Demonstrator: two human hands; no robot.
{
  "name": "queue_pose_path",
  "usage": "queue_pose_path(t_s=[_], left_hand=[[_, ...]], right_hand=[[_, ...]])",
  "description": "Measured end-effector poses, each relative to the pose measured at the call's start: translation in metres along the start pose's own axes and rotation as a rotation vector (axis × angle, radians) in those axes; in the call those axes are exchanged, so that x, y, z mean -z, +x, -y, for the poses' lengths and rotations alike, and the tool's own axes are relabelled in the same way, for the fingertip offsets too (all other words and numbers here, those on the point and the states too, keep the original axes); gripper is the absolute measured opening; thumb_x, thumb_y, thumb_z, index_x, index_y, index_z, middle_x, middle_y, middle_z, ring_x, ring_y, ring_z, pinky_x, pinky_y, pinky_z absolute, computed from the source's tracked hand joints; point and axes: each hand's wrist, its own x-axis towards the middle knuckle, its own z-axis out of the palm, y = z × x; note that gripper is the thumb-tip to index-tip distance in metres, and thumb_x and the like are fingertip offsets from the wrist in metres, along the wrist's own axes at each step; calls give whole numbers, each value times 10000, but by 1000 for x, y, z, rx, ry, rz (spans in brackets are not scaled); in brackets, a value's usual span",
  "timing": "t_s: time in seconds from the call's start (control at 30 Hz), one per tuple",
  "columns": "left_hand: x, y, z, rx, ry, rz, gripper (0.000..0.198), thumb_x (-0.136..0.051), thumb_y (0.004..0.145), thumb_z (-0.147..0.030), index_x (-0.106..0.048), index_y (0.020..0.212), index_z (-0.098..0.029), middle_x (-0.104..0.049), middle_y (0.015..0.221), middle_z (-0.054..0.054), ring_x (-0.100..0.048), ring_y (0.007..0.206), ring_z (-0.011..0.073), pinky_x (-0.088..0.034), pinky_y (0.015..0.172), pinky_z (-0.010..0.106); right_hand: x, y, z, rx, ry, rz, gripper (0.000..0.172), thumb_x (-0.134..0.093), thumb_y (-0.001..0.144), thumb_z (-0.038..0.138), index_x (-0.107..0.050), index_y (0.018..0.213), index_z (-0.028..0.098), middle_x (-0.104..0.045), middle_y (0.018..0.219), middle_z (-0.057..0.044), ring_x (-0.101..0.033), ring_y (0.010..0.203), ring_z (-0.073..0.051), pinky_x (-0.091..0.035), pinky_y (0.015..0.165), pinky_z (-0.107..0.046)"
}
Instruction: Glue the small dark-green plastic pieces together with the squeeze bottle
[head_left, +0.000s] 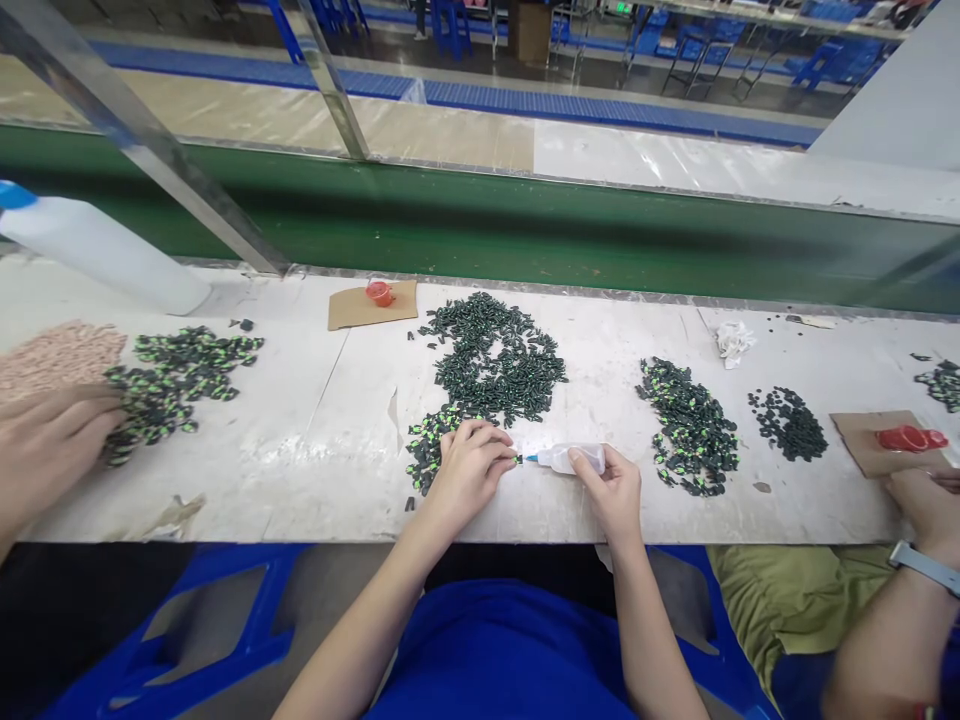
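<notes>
My left hand is closed in a pinch on a small dark green part at its fingertips. My right hand grips a small clear squeeze bottle lying sideways, and its blue tip touches the pinched part. Just above my hands a big pile of dark green parts spreads over the white table. A smaller heap of green-marked parts lies beside my left hand.
A co-worker's hand on the left reaches into another pile beside pink parts. Another person's arm with a watch is at the right, near cardboard with a red cap. More piles lie right of me. A green conveyor belt runs behind.
</notes>
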Motion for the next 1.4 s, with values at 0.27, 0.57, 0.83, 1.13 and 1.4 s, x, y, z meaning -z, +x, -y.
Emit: queue_pose_path(t_s=[0.27,0.57,0.83,1.13,1.4], left_hand=[[0,0,0,29,-16,24,82,-662,804,-154,-705,783,-220,-717,973,34,-515,1032,267,-350,787,416],[1,1,-1,62,-32,36,91,-668,796,-149,-711,778,-227,-720,979,27,-508,1054,276,-345,816,423],[0,0,-1,59,-33,34,84,-670,792,-153,-706,774,-227,-720,978,25,-514,1053,279,-353,810,423],[13,0,13,25,-135,-63,98,-647,818,-221,-685,908,-234,-714,972,33,-567,996,243,-404,840,405],[13,16,18,60,110,-180,61,-642,816,-200,-701,807,-214,-695,982,60,-534,1003,280,-401,786,416]], right_hand=[[1,0,-4,15,-3,-26,332,-654,696,431,-493,549,181,-392,521,47,-363,516,-97,-301,472,-225],[2,1,-5,12,-20,13,314,-655,690,428,-527,564,171,-418,523,45,-382,519,-96,-308,479,-222],[1,1,-2,7,0,-15,322,-668,676,413,-498,538,177,-401,500,57,-369,499,-89,-301,465,-218],[7,4,-7,16,316,-180,310,-753,624,362,-543,772,189,-613,692,12,-586,656,-147,-472,627,-268],[-5,20,-2,32,198,-253,477,-806,544,291,-513,913,212,-686,873,-41,-661,845,-198,-497,859,-394]])
